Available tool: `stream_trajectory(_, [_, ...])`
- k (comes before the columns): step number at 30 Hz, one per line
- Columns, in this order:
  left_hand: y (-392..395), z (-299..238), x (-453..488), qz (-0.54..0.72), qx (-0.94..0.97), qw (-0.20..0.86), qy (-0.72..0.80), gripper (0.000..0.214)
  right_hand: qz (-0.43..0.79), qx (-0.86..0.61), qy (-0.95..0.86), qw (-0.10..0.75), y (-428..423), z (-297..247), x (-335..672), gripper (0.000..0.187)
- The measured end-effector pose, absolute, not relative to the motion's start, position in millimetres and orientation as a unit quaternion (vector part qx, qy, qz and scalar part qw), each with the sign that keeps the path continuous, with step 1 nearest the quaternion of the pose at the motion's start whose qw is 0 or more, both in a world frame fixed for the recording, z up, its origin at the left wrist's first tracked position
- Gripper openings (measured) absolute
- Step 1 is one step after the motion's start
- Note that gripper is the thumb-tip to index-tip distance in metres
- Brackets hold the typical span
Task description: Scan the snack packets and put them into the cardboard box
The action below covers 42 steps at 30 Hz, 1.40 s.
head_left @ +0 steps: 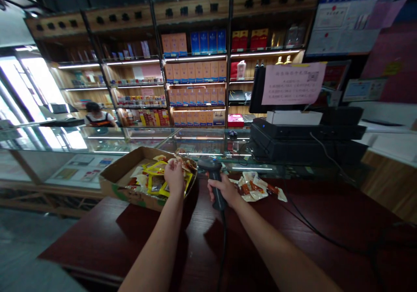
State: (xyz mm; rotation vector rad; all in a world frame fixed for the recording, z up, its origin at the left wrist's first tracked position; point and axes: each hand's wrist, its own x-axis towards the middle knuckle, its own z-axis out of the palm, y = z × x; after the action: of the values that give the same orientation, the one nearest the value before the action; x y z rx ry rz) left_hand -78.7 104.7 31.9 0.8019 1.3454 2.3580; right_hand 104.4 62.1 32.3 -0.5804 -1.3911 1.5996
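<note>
Right fingers (222,191) around barcode scanner (211,166)

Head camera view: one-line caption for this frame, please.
Right hand grips a black barcode scanner above a red counter, left hand at a cardboard box of snack packets.

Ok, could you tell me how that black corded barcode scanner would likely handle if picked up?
The black corded barcode scanner probably feels light but rigid, given its hard plastic pistol-grip body; its hanging cable may tug when lifted.
</note>
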Motion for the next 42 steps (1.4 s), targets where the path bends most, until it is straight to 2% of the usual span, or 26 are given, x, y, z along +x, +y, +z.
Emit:
stream_trajectory(7, [90.5,25.3,-57.9,0.782,0.359,0.102,0.499,0.033,0.65,-0.245,-0.538,0.477,60.5,23.3,117.8,0.037])
stream_trajectory(11, [92.1,7.5,-28.6,0.73,0.443,0.151,0.498,0.028,0.647,-0.275,-0.507,0.498,57.7,7.3,140.5,0.037])
stream_trajectory(13, [94.5,-4.2,-9.7,0.652,0.505,0.186,0.535,0.027,0.637,-0.292,-0.498,0.511,56.7,-2.5,157.0,0.035])
stream_trajectory(16, [96.1,-21.7,20.5,0.46,0.6,0.187,0.626,0.029,0.627,-0.316,-0.482,0.524,56.1,-16.2,185.6,0.031])
stream_trajectory(19, [93.5,-36.8,48.1,0.293,0.638,0.154,0.695,0.047,0.614,-0.333,-0.462,0.546,56.9,-26.9,212.9,0.033])
stream_trajectory(23, [89.3,-53.5,68.0,0.213,0.648,0.104,0.723,0.063,0.589,-0.347,-0.436,0.585,58.4,-39.0,237.2,0.032])
stream_trajectory(27, [92.0,-65.2,64.3,0.263,0.646,0.102,0.709,0.049,0.592,-0.353,-0.415,0.594,58.6,-47.3,243.4,0.034])
stream_trajectory(31, [99.7,-71.2,51.7,0.42,0.595,0.172,0.663,0.03,0.613,-0.346,-0.431,0.565,54.2,-46.8,236.3,0.034])
stream_trajectory(36, [110.6,-77.0,40.0,0.58,0.496,0.26,0.591,0.032,0.67,-0.302,-0.483,0.475,42.3,-44.6,223.5,0.041])
stream_trajectory(39, [114.8,-79.3,37.9,0.624,0.438,0.337,0.553,0.037,0.68,-0.285,-0.518,0.434,36.7,-44.3,219.4,0.042])
stream_trajectory(42, [115.5,-80.0,40.0,0.636,0.422,0.386,0.518,0.038,0.671,-0.283,-0.533,0.432,34.2,-42.9,218.5,0.04])
